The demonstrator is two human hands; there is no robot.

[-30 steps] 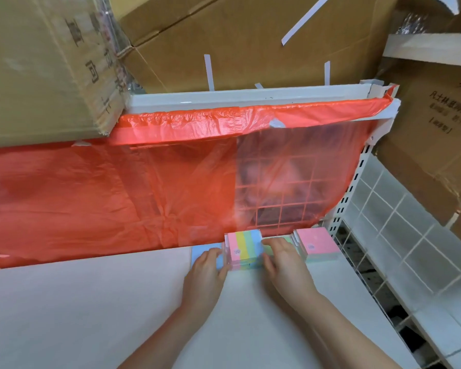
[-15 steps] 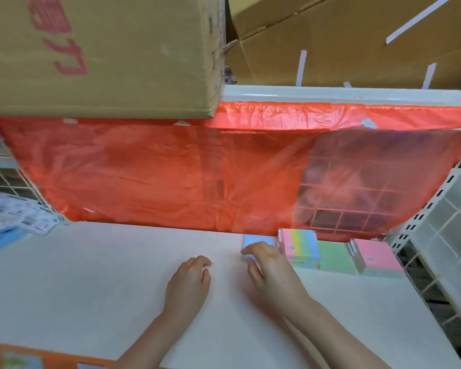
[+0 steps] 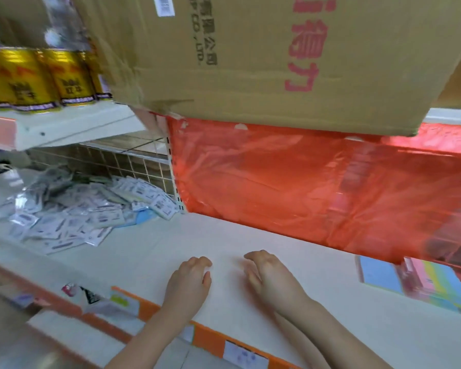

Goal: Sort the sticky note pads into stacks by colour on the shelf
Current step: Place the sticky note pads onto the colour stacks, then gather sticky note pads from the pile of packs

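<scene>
Neither grip holds anything: left hand [image 3: 188, 282] and right hand [image 3: 269, 275] rest loosely curled on the shelf [image 3: 317, 302], so next, probably, comes reaching toward 3 o'clock for the blue pad [image 3: 378, 274] and striped pad [image 3: 434, 280].

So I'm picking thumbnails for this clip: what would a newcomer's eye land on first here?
Probably the red plastic sheet hanging across the back of the shelf, under a big cardboard box. Next, the left hand and right hand, both holding nothing, over the shelf's middle. Then the gold cans at upper left and the blue pad and striped pad at far right.
</scene>
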